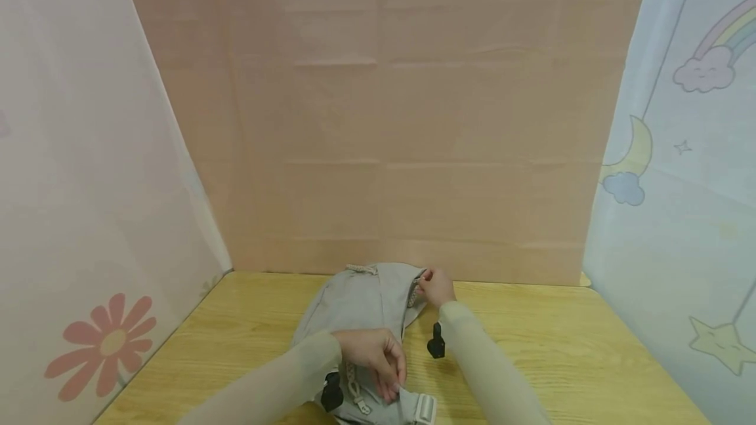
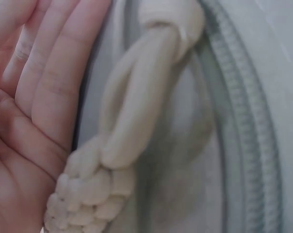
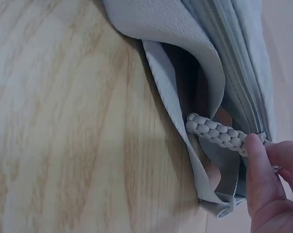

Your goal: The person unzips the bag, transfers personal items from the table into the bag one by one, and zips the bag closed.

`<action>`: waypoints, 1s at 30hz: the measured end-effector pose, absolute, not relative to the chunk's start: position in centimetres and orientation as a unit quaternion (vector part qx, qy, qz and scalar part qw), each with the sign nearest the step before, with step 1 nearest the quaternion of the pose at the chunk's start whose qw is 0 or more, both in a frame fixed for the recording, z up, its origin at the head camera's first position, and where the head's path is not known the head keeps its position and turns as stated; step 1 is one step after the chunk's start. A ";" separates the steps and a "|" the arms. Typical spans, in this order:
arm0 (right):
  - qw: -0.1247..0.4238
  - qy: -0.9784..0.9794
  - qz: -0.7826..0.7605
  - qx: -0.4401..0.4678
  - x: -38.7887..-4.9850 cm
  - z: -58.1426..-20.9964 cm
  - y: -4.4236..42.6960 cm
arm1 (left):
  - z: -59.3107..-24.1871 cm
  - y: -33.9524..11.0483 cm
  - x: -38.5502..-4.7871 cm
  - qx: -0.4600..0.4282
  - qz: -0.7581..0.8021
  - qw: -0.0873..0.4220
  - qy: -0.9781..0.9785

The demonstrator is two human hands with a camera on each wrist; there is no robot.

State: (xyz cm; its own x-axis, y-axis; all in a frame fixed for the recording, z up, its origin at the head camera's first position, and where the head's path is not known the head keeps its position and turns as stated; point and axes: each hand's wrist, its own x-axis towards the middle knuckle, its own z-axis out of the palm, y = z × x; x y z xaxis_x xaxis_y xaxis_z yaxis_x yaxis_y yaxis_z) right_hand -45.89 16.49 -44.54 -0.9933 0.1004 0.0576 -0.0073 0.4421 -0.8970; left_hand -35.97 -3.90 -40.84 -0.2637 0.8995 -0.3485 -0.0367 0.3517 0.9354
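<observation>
A light grey fabric bag (image 1: 354, 307) with zippers and braided cord pulls lies on the wooden table. My right hand (image 1: 437, 287) is at its far right end, where thumb and fingers pinch the end of a braided zipper pull (image 3: 219, 133) beside the zipper (image 3: 238, 73). At the bag's near end, my left hand (image 1: 375, 356) pinches the grey fabric close to a strap with a pale buckle (image 1: 425, 408). Its fingertips lie outside the left wrist view, which shows the palm beside another braided pull (image 2: 90, 189) and a curved zipper (image 2: 251, 126).
The yellow wood-grain table (image 1: 531, 340) extends to both sides of the bag. Behind it hangs a creased brown sheet (image 1: 413, 117). Pale patterned curtains stand at the left (image 1: 77, 149) and right (image 1: 697, 228). A strap loop (image 3: 170, 97) hangs open along the bag's side.
</observation>
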 end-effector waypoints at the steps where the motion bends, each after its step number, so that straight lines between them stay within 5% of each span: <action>1: 0.050 -0.847 0.529 -0.024 -45.8 -44.4 16.6 | -40.8 -3.9 -36.0 0.333 0.462 0.508 0.647; 30: -0.096 -0.745 0.639 0.165 -39.1 -39.5 18.5 | -41.1 -3.5 -36.0 0.364 0.438 0.506 0.647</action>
